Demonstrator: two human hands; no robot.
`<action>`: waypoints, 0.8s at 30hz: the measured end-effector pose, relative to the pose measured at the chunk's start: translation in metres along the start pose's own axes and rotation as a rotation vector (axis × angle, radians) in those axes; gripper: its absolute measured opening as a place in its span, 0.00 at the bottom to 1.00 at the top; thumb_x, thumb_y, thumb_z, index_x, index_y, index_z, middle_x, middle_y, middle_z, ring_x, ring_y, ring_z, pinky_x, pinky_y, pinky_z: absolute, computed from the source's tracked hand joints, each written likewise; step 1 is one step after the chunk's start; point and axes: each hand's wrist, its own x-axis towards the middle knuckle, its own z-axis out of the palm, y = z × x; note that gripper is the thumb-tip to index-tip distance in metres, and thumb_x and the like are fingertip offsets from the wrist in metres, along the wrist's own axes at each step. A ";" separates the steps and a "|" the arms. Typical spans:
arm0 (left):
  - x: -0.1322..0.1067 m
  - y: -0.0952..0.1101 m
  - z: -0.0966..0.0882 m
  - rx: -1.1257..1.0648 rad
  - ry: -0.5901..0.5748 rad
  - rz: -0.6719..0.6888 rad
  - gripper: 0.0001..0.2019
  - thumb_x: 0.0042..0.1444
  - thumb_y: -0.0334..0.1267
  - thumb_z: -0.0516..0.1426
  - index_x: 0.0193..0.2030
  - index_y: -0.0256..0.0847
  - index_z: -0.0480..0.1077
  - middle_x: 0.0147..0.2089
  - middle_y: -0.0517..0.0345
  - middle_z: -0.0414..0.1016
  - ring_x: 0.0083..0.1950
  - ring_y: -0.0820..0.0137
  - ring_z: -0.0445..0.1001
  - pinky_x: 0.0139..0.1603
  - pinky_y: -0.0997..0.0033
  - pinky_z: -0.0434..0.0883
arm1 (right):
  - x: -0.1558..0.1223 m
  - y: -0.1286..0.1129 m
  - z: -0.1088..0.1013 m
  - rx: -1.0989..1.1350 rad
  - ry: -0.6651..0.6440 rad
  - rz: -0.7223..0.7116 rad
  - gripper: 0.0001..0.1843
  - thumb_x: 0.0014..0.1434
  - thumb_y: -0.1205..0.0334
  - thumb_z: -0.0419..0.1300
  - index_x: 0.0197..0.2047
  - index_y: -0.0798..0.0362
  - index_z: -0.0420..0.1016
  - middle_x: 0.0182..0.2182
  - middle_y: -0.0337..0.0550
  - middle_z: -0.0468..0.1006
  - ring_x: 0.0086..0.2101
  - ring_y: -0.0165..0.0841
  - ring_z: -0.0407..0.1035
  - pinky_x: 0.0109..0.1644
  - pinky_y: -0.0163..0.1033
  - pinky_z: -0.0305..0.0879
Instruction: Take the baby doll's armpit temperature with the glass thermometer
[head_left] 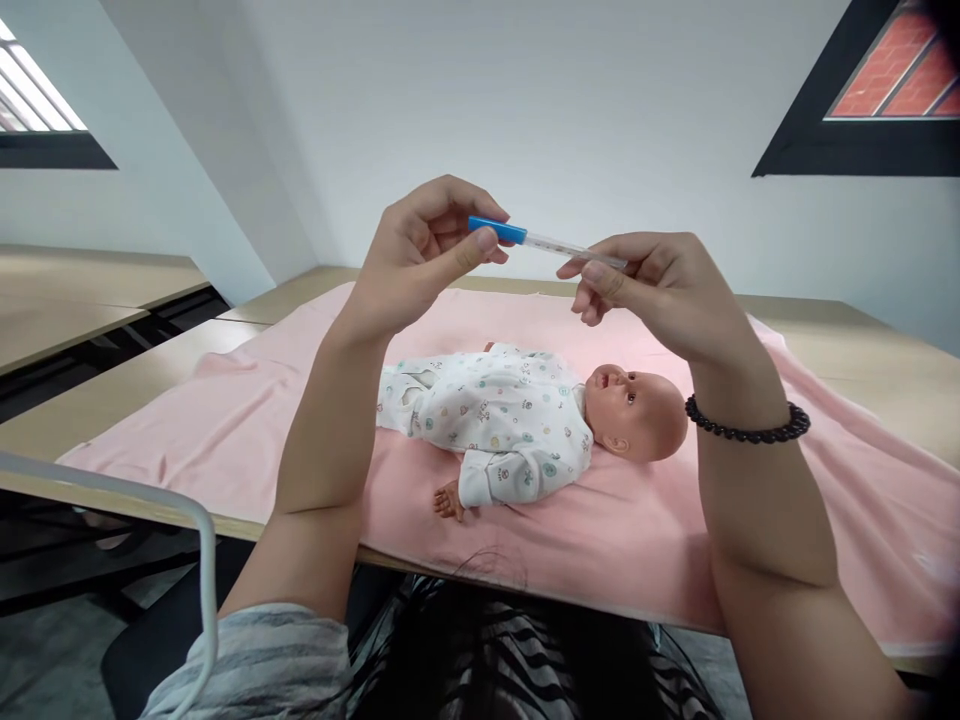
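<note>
Left of upper centre, the left hand pinches the blue end between its fingers, probably the surer hold. The slim clear tube, upper centre, looks light, stiff, slick, perhaps brittle. Right of it, the right hand's fingers lightly grasp the far tip.

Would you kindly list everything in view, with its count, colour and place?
Slim tube: one, clear with blue end, held up
Doll: one, white-clothed, lying at centre
Cloth: one, pink, beneath doll
Tables: at least two, light wood, beneath cloth and far left
Windows: two, dark-framed, upper corners
Wall: count unclear, whitish, behind
Bar: one, grey, lower left
Floor: one, grey, below
Bracelet: one, black, right wrist
Sleeve: one, grey-striped, lower left
Striped fabric: count unclear, black-grey, bottom
Left hand: one, bare, at blue end
Right hand: one, bare, at clear end
</note>
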 end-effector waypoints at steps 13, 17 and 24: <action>0.004 -0.019 0.020 -0.123 0.137 -0.005 0.14 0.55 0.49 0.76 0.39 0.44 0.83 0.36 0.57 0.84 0.39 0.64 0.86 0.46 0.56 0.88 | -0.004 -0.007 -0.002 0.008 0.364 -0.188 0.11 0.57 0.56 0.80 0.34 0.48 0.83 0.30 0.43 0.83 0.32 0.41 0.80 0.42 0.56 0.84; 0.006 -0.024 0.023 -0.117 0.088 -0.062 0.16 0.53 0.50 0.77 0.38 0.43 0.83 0.36 0.56 0.85 0.39 0.64 0.86 0.45 0.57 0.88 | -0.005 -0.008 -0.007 -0.010 0.338 -0.145 0.14 0.55 0.52 0.81 0.35 0.48 0.82 0.30 0.42 0.84 0.33 0.40 0.80 0.43 0.53 0.85; 0.013 0.007 -0.004 -0.051 0.112 0.124 0.15 0.58 0.48 0.74 0.46 0.41 0.84 0.32 0.61 0.85 0.36 0.70 0.85 0.40 0.68 0.86 | -0.010 -0.008 -0.037 -0.082 0.278 -0.178 0.18 0.50 0.46 0.83 0.32 0.45 0.83 0.31 0.41 0.83 0.33 0.40 0.80 0.41 0.52 0.84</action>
